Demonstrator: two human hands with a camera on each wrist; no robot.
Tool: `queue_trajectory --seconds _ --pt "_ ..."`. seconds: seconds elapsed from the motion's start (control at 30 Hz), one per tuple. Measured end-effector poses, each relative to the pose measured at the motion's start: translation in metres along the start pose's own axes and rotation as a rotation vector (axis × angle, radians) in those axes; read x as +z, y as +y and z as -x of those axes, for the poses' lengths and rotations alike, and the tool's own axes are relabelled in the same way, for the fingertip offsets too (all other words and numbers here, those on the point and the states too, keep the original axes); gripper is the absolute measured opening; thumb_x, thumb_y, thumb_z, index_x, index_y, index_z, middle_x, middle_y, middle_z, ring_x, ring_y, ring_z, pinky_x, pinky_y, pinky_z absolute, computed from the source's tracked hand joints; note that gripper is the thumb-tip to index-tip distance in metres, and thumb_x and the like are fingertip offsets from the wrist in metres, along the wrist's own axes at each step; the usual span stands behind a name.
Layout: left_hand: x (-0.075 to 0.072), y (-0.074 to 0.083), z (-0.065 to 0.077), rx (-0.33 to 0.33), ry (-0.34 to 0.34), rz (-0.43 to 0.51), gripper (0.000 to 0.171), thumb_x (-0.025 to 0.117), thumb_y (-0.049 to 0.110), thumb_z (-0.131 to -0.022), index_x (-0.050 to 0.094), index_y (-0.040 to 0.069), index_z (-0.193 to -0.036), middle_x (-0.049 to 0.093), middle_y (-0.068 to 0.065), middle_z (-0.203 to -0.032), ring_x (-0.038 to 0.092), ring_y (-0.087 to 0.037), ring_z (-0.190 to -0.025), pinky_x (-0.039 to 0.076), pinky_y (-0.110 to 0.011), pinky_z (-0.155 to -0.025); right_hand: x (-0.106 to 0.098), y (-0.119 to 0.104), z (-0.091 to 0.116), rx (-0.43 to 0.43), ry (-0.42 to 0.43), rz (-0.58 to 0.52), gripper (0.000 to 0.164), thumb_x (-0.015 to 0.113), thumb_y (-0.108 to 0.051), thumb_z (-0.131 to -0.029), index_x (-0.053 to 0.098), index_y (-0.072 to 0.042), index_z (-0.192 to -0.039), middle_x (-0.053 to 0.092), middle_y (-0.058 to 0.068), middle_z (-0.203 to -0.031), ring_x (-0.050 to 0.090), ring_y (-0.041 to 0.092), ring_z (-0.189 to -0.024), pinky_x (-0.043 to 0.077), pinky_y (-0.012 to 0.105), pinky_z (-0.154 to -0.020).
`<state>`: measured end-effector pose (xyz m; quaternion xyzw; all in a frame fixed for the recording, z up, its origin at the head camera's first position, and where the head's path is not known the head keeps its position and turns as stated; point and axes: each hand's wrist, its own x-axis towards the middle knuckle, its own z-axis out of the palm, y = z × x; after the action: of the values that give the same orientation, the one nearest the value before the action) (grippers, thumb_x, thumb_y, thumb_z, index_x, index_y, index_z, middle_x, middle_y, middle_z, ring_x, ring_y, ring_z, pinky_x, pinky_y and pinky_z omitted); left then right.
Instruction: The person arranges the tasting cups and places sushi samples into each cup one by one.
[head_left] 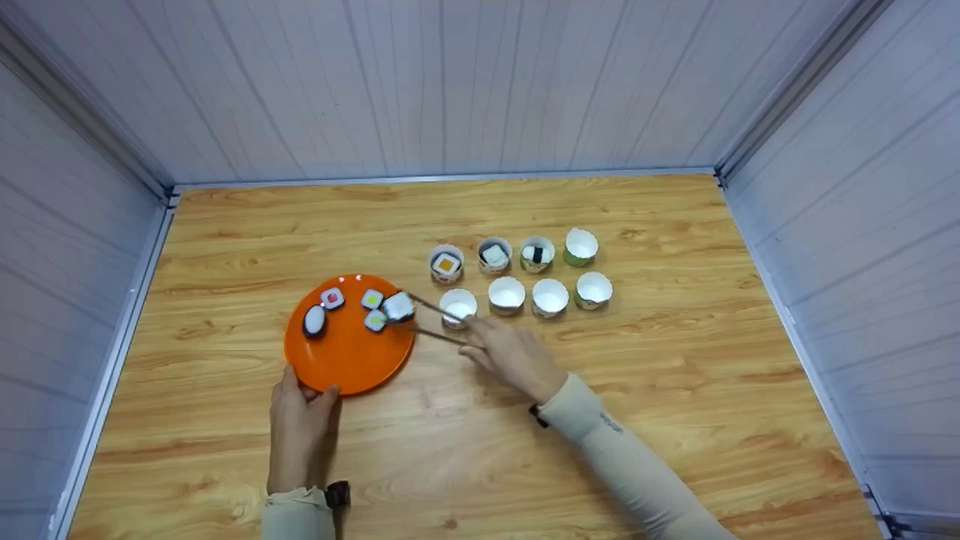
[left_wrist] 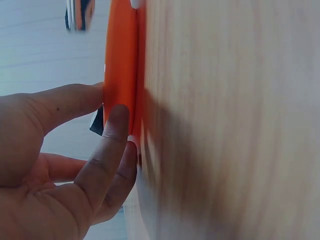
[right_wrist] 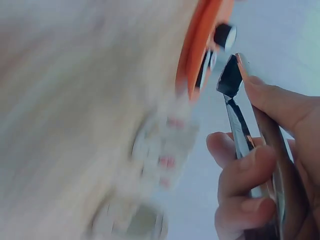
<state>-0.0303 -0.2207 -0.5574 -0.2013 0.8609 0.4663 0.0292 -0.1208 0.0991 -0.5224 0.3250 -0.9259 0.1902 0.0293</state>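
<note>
The right hand (head_left: 514,356), sleeve mark (head_left: 611,422) illegible, grips metal tongs (right_wrist: 272,142) whose tips pinch a white-topped, black-sided sushi block (head_left: 398,306) above the round orange plate (head_left: 349,367) the left hand (head_left: 298,427) grips by its rim.

Below both grips, yellow-brown wood-grained tabletop (head_left: 457,450). Directly on it: round, glossy orange plate (head_left: 341,364), rim pinched by the left hand (head_left: 298,420); just beyond the right hand (head_left: 517,358), eight small, round, white-lined cups (head_left: 550,300).

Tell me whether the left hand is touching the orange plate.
Touching. The left wrist view shows the left hand gripping the orange plate at its rim, with no gap between them.
</note>
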Motion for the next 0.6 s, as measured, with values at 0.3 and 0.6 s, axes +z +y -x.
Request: queue_trajectory --seconds 0.3,0.6 --pt "0.0 0.004 -0.001 -0.071 -0.027 0.0 0.058 0.064 0.01 -0.097 0.033 -0.005 -0.144 0.04 -0.024 -0.128 0.045 -0.034 -0.11 0.042 -0.047 -0.096 -0.042 0.058 0.025 0.124 0.135 0.076 0.049 0.069 -0.036 -0.095 0.062 -0.004 -0.132 0.068 0.009 -0.093 0.061 0.021 -0.065 0.053 0.039 -0.055" --pt "0.0 0.003 -0.004 -0.063 -0.028 -0.016 0.055 0.065 0.009 -0.096 0.036 -0.005 -0.141 0.045 -0.023 -0.126 0.048 -0.033 -0.109 0.043 -0.045 -0.094 -0.079 0.109 0.056 0.373 0.143 0.102 0.049 0.068 -0.036 -0.096 0.061 -0.005 -0.134 0.061 0.01 -0.084 0.054 0.024 -0.061 0.047 0.042 -0.051"
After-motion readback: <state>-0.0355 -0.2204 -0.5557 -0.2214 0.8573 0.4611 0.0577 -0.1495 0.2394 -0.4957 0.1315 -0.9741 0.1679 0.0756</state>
